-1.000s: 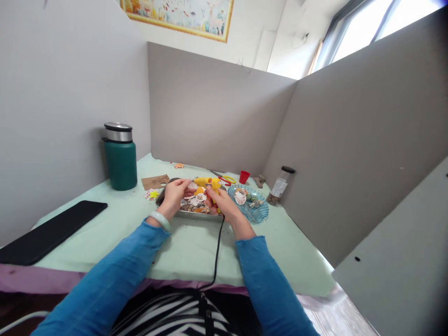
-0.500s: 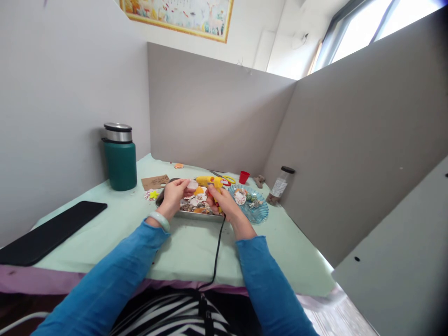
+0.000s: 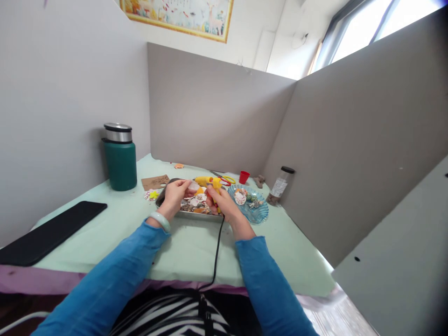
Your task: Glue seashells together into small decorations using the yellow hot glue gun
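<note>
In the head view, the right hand point(image 3: 220, 200) grips a yellow glue gun point(image 3: 209, 180), front end pointing left, above a metal tray point(image 3: 199, 216) of shells point(image 3: 196, 201) on the desk point(image 3: 189, 252). The left hand point(image 3: 175, 193) pinches a pale, flat piece point(image 3: 193, 185) near that end. A black cord point(image 3: 217, 254) runs down from the gun. A blue plate point(image 3: 258, 216) stands beside the tray.

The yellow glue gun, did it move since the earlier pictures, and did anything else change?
Only a little: the yellow glue gun, in the right hand, shifted slightly right, then slightly back left toward the left hand. Nothing was visibly picked up or let go; the left fingers still pinch a small pale piece. The tray, blue plate and green bottle stayed put.
</note>
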A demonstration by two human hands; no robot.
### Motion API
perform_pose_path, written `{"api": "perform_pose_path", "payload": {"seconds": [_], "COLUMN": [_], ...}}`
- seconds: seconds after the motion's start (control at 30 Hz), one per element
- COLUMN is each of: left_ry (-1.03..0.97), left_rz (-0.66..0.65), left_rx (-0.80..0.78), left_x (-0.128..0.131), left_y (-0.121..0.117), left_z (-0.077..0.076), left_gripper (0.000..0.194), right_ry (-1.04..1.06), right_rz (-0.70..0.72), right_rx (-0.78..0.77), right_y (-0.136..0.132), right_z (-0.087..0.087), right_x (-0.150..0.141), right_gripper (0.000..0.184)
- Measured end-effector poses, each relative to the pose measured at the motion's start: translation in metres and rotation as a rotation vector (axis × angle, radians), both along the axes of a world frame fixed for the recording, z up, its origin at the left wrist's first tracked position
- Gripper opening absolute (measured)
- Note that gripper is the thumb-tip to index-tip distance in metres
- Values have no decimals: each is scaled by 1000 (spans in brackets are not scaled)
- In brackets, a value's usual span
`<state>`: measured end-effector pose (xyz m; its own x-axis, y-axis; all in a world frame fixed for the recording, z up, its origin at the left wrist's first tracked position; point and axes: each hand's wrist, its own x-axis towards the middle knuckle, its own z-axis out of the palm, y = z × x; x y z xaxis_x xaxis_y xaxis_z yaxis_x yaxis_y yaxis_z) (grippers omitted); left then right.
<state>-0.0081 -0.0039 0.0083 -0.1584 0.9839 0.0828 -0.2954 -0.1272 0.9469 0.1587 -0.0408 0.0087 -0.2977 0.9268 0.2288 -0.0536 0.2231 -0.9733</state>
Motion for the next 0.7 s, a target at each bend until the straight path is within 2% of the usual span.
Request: {"api": "perform_pose_path", "payload": {"seconds": [0.27,0.47,0.63,0.7], "left_ry": [35,-18,-38,-40], "left_rz": [7,13,2,8], "left_rx": [26,17,12,14], "left_x": [0,-1,-3,-4], "left_y": [1,3,5,5], "left_z": [-1,-2,-4,-5], "left_gripper": [9,8,9,11], "right_ry": [0,-11,-154,-130], "right_rz": [-5,-68,-74,-75], "right_rx": [-8,13,75,76], "right_y": [1,3,3,2], "right_z": [0,0,0,-1], "right_x": [0,9,21,22], "right_gripper": [51,52,49,46]}}
